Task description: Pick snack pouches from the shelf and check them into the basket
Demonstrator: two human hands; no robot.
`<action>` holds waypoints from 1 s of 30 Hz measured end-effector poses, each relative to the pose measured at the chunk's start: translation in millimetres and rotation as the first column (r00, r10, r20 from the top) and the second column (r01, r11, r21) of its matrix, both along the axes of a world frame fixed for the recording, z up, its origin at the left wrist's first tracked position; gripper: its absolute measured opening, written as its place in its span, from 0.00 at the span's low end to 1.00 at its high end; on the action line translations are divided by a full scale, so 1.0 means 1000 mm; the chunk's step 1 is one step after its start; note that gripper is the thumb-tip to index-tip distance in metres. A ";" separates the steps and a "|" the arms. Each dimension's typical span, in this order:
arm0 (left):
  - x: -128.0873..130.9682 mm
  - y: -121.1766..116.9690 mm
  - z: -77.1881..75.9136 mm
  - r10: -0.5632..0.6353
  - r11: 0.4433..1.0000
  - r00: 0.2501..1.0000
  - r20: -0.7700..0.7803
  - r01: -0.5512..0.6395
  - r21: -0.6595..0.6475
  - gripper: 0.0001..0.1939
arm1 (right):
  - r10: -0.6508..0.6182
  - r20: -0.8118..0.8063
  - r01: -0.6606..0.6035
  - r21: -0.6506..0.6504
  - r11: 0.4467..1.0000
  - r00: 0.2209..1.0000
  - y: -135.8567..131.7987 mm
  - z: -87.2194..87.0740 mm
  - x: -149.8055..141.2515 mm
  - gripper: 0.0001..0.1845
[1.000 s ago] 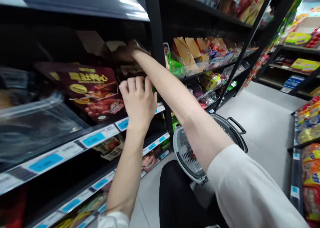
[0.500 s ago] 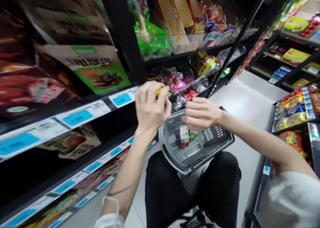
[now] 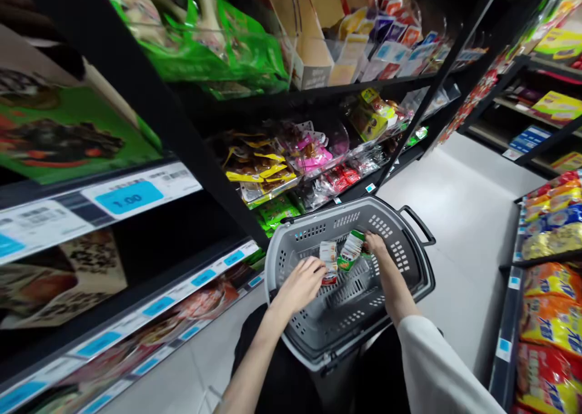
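In the head view, a grey shopping basket [image 3: 313,347] with slotted walls stands in front of my knees, and both my hands reach down into it. A small white-and-red packet [image 3: 328,261] sits inside, with a green-and-white packet [image 3: 351,250] tilted just right of it. My left hand [image 3: 301,285] is beside the white-and-red packet, fingers loosely bent and fingertips close to its left edge; whether they touch it is unclear. My right hand [image 3: 375,243] pinches the upper right edge of the green-and-white packet, its thumb and fingertips partly hidden.
Dark shelves with price labels [image 3: 130,197] run along my left. Yellow-and-brown snack bags [image 3: 261,165] and pink packs [image 3: 313,153] fill low bins beyond the basket. Bagged snacks [image 3: 552,317] line a shelf on the right. Pale floor [image 3: 454,183] stretches ahead; the basket handle [image 3: 418,225] sticks out right.
Both hands have come down from above the basket to the packets inside it. The right hand has taken hold of the green-and-white packet. The view has shifted closer to the basket.
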State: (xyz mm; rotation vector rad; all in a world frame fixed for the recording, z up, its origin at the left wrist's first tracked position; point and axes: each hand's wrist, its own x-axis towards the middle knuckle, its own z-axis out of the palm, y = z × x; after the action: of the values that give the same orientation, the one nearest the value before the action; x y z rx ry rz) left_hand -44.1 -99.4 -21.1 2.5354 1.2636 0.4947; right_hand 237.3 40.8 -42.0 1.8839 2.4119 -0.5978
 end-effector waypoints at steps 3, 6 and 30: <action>-0.001 -0.001 -0.018 0.030 0.998 0.999 0.036 -0.028 -0.048 0.13 | -0.112 0.197 0.128 -0.072 0.989 0.974 0.004 -0.032 -0.001 0.18; 0.000 -0.001 -0.026 0.031 0.998 0.997 0.066 -0.026 -0.064 0.12 | -0.154 0.314 0.200 -0.118 0.973 0.937 0.003 -0.044 -0.002 0.20; 0.001 0.007 0.055 0.221 0.830 0.818 0.532 -0.444 0.337 0.29 | -0.023 -0.782 -0.457 -0.388 0.800 0.623 -0.004 0.213 -0.072 0.35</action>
State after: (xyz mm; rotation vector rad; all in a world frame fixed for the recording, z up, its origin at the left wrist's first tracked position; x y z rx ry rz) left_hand -43.2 -92.2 34.0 2.2638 1.5376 1.5530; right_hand 165.4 36.6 171.2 1.1311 2.3233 -2.1565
